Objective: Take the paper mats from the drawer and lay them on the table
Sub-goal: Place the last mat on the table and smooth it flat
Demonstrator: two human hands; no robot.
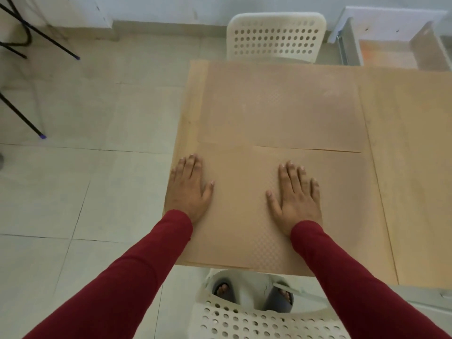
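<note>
Embossed tan paper mat [239, 204], left hand [188, 189], right hand [297, 199] flat on it

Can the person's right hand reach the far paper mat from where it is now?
Probably yes. The right hand lies flat on the near paper mat, and the far paper mat begins just past its fingertips. Nothing lies between them, so sliding forward should get there.
</note>
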